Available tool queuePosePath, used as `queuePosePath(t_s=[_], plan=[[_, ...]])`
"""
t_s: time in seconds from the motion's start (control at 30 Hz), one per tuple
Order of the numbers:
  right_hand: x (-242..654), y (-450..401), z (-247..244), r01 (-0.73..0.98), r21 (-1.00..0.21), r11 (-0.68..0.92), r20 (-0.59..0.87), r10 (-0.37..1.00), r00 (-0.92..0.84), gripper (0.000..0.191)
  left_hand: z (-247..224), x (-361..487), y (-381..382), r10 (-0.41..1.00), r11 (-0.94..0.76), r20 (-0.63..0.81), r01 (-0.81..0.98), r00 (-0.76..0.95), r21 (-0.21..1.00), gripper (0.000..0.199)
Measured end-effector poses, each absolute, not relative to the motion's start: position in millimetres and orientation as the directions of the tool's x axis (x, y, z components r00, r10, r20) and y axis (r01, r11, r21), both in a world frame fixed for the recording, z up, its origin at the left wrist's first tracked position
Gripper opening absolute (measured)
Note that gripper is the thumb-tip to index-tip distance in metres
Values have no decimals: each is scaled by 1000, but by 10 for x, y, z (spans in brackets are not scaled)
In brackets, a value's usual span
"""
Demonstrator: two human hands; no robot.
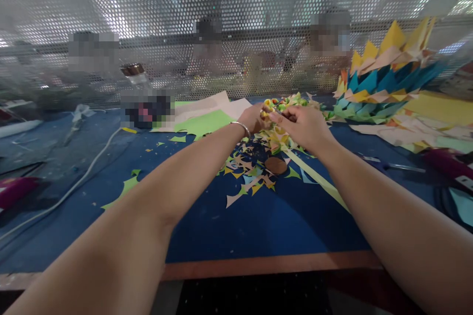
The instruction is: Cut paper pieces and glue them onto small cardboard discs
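My left hand (254, 118), with a silver bangle at the wrist, reaches to the pile at the far middle of the table. Its fingers are closed around a small yellow paper piece (264, 114), partly hidden. Close beside it, my right hand (307, 127) is bent with thumb and fingers pinched together; what lies between them is too small to make out. Behind and below both hands spreads a heap of small coloured paper pieces (279, 140), mostly yellow and green. Paper scraps (251, 174) and a round brown disc (276, 165) lie nearer to me.
A layered paper piece with yellow, blue and green points (388, 78) stands at the back right. Green paper sheets (207, 123) lie left of my hands. A white cord (88, 172) crosses the blue table (221, 236). Purple tools (16, 191) sit at both sides. A perforated metal screen (236, 5) closes the back.
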State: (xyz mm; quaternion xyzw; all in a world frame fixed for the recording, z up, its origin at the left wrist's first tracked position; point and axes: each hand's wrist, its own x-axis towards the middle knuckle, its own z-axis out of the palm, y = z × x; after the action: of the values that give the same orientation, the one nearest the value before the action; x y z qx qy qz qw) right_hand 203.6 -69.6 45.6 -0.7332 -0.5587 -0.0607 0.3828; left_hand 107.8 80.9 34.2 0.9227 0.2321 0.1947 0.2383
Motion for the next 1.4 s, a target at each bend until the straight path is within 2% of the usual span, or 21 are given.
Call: queuePosePath(t_s=[0.07, 0.13, 0.2, 0.27, 0.33, 0.47, 0.53, 0.63, 0.73, 0.87, 0.97, 1.07, 1.2, 1.33, 1.4], plan=[[2053, -705, 469, 862, -499, -86, 534, 753, 384, 47, 438, 1141, 800, 568, -759, 291, 354, 770, 546, 59], [2070, -710, 481, 864, -495, -97, 552, 732, 399, 47, 554, 1120, 791, 583, -742, 297, 347, 757, 573, 58], [2078, -713, 491, 863, -494, -109, 555, 724, 409, 47, 656, 1019, 785, 591, -701, 225, 356, 774, 618, 48], [2069, -716, 500, 857, -503, -110, 537, 738, 409, 47, 726, 851, 772, 564, -692, 98, 405, 820, 597, 39], [2044, -721, 506, 854, -508, -111, 504, 766, 399, 47, 760, 637, 736, 530, -733, -20, 470, 848, 491, 35], [1970, -733, 490, 881, -461, -106, 444, 832, 333, 50, 754, 148, 566, 463, -865, -86, 471, 882, 174, 28], [1924, -732, 465, 903, -421, -83, 398, 878, 266, 50, 740, -80, 464, 462, -878, -113, 471, 880, 85, 26], [1827, -729, 425, 934, -354, -43, 261, 955, 143, 50, 729, -338, 363, 448, -875, -199, 473, 871, 100, 26], [1698, -743, 420, 953, -302, -11, 134, 989, 54, 49, 725, -478, 347, 469, -862, -223, 498, 855, 98, 28], [1580, -785, 458, 947, -321, -23, 15, 999, 29, 45, 720, -541, 383, 435, -867, -257, 479, 863, 139, 35], [1597, -788, 457, 952, -303, -36, 8, 999, 40, 45, 731, -571, 409, 389, -865, -315, 461, 866, 198, 31], [1672, -756, 413, 968, -247, -53, 41, 997, 65, 46, 773, -612, 428, 404, -858, -352, 483, 844, 176, 27], [1744, -710, 352, 979, -178, -96, 14, 995, 100, 41, 844, -662, 417, 427, -863, -324, 487, 844, 132, 27], [1745, -704, 324, 979, -156, -134, -16, 991, 133, 38, 844, -659, 351, 387, -885, -286, 440, 877, 150, 35], [1733, -712, 320, 978, -151, -144, -19, 990, 142, 37, 825, -644, 319, 363, -899, -292, 415, 885, 140, 33]])
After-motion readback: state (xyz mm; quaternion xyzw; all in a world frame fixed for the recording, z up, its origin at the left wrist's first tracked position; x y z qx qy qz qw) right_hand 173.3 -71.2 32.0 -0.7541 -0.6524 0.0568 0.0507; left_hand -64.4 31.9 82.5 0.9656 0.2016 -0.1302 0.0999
